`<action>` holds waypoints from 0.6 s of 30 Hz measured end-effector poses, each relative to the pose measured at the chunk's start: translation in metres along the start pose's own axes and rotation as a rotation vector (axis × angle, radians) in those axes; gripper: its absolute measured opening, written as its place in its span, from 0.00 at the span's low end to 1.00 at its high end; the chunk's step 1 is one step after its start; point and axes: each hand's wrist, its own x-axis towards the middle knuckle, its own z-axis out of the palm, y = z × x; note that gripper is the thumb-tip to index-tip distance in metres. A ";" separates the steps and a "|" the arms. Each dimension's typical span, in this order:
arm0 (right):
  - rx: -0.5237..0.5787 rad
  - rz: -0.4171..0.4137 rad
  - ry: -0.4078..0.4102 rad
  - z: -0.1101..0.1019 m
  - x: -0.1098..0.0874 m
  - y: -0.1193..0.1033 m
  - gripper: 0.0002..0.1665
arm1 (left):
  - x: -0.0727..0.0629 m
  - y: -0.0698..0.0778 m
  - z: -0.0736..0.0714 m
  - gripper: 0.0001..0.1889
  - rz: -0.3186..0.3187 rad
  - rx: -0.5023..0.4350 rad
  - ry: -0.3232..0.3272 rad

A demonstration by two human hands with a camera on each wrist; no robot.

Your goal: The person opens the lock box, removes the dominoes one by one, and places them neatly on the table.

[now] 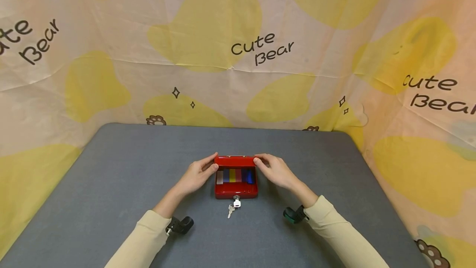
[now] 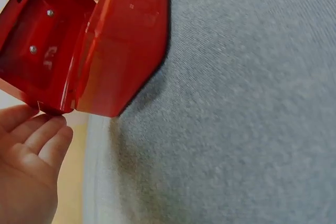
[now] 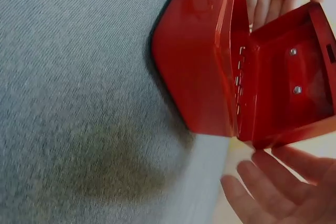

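Note:
A red metal cash box (image 1: 236, 193) stands on the table with its lid (image 1: 235, 161) raised. My left hand (image 1: 196, 175) holds the lid's left side, thumb in front and fingers farther back. On the opposite side, my right hand (image 1: 276, 171) grips the lid's right corner. The left wrist view shows the left fingertips (image 2: 56, 129) at the lid's edge. Inside the box lies a row of coloured pieces (image 1: 233, 175), white, blue, yellow and pinkish; their kind is unclear. One key (image 1: 237, 203) sits in the front lock, and a second key (image 1: 231, 210) hangs beside it.
The grey cloth-covered table (image 1: 148, 156) extends around the box. Behind and beside it hangs a printed curtain (image 1: 208, 24) with yellow patches. Dark wrist devices (image 1: 181, 225) are worn at both sleeves.

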 end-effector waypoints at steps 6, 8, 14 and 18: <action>0.074 -0.060 0.052 0.001 0.002 -0.001 0.25 | 0.008 -0.015 0.005 0.28 -0.056 0.017 0.065; 0.096 -0.078 0.057 0.000 0.003 -0.001 0.25 | 0.009 -0.015 0.005 0.29 -0.068 0.020 0.078; 0.143 -0.084 0.040 0.000 0.003 0.005 0.24 | 0.012 -0.013 0.006 0.29 -0.094 0.075 0.127; 0.159 -0.081 0.037 0.000 0.004 0.009 0.24 | 0.015 -0.012 0.006 0.28 -0.098 0.108 0.158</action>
